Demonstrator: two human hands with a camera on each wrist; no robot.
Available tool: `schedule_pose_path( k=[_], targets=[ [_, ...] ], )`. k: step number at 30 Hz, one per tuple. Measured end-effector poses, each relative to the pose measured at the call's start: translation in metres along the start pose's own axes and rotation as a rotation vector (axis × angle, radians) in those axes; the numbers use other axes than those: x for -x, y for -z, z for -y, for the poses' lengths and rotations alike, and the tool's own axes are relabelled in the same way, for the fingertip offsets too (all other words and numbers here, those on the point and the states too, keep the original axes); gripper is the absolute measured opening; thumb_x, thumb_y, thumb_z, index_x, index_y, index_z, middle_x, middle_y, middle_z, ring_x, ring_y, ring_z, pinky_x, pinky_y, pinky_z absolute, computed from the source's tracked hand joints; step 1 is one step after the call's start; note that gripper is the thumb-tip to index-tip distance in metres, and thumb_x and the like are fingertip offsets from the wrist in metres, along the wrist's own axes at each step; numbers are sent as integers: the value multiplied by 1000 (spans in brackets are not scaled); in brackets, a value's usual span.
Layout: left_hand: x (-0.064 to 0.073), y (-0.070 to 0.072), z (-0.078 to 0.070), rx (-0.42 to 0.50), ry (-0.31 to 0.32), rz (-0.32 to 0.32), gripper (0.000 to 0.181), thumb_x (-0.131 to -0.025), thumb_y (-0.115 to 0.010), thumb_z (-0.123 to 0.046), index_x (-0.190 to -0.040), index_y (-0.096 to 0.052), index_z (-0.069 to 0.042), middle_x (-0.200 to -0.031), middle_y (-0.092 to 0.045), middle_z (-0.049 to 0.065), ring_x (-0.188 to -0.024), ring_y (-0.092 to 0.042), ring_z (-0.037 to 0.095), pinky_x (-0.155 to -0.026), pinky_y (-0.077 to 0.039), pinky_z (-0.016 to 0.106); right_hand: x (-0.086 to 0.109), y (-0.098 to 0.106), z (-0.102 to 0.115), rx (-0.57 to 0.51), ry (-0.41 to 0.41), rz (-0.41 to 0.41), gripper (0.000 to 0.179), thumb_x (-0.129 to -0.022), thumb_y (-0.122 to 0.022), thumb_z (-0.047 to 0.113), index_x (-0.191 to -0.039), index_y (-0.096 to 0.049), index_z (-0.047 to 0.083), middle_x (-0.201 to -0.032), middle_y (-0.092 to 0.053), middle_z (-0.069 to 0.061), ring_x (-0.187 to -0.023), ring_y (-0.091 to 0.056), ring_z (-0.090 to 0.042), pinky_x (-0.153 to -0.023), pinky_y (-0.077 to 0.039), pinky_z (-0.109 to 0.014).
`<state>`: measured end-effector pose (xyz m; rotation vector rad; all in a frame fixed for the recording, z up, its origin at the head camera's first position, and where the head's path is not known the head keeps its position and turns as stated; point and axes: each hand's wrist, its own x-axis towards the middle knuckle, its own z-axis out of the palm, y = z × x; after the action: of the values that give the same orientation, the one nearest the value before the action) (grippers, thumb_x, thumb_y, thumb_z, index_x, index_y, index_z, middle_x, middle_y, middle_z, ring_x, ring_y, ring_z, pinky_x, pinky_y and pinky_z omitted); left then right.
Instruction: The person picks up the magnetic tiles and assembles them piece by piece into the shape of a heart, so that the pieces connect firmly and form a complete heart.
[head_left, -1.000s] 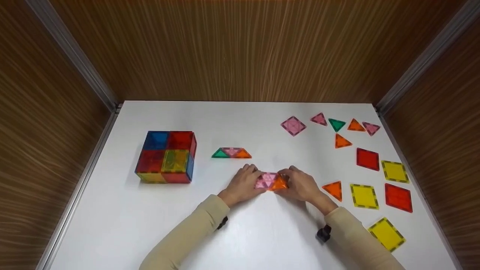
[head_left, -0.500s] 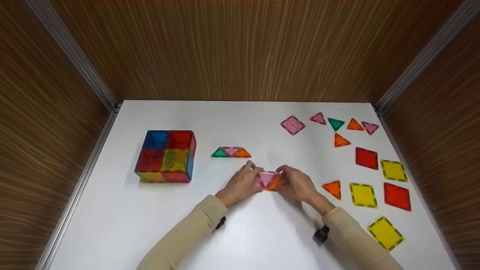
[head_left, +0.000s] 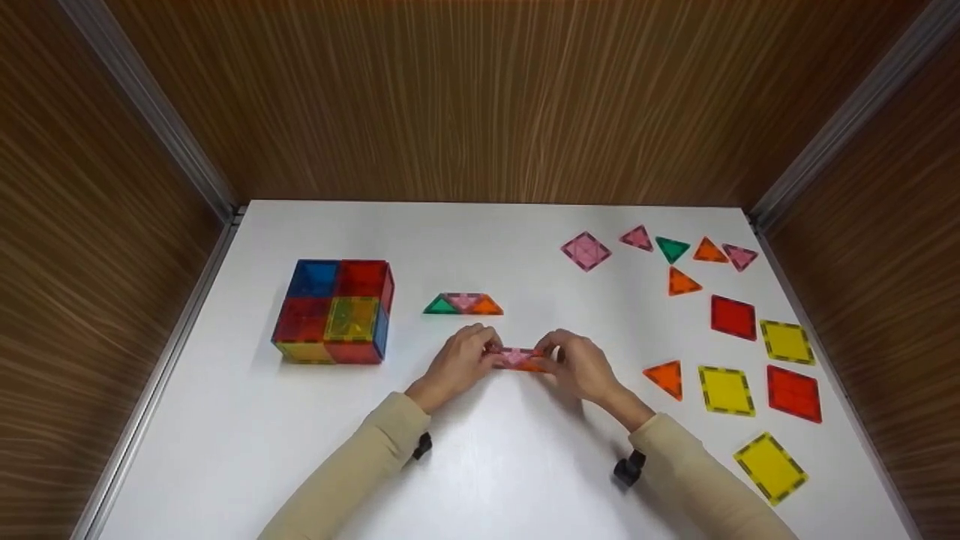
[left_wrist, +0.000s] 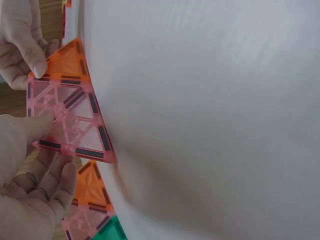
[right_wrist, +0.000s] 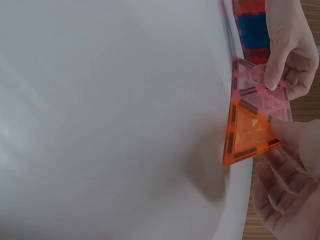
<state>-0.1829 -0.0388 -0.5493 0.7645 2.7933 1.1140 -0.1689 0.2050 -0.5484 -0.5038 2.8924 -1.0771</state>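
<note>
Both hands hold a row of joined magnetic tiles, pink triangles with an orange triangle at the right end. My left hand pinches the pink end, thumb on its face in the left wrist view. At the orange triangle, my right hand pinches between thumb and fingers. The head view shows the row tilted and foreshortened, its ends partly hidden by fingers. Just behind it lies a flat trapezoid of green, pink and orange triangle tiles.
To the left stands a block built of blue, red and yellow square tiles. Loose tiles lie on the right: a pink square, an orange triangle, a yellow square and several others. Wood-grain panels enclose the white table.
Both hands have shifted a little left with the held tiles. The row has tilted, so its face looks narrower in the head view. The trapezoid and loose tiles stay put.
</note>
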Motion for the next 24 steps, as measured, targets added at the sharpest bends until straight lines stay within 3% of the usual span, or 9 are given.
schedule_pose_path(
  k=[6, 15, 24],
  targets=[
    [7, 17, 11, 21, 57, -24, 11, -99, -75, -18, -105, -70, -10, -100, -67, 7, -92, -57, 18, -86, -54, 32, -15, -9, 14, -9, 36, -23, 11, -91, -83, 13, -101, -77, 14, -94, -74, -1, -77, -62, -12, -69, -50, -25],
    [12, 45, 35, 26, 135, -60, 12, -100, -73, -16, -108, -69, -10, -113, -69, 10, -104, -61, 25, -99, -58, 44, -49, -30, 35, -16, 45, 16, 10, -94, -81, 17, -102, -77, 14, -97, -74, -4, -80, -63, -15, -73, -52, -29],
    [9, 52, 52, -6, 186, -108, 14, -99, -74, -16, -110, -69, -9, -109, -68, 11, -104, -61, 26, -100, -58, 43, -70, -44, 43, -7, 36, 22, 12, -95, -79, 17, -106, -78, 11, -98, -74, -5, -79, -61, -17, -73, -53, -33]
  ],
)
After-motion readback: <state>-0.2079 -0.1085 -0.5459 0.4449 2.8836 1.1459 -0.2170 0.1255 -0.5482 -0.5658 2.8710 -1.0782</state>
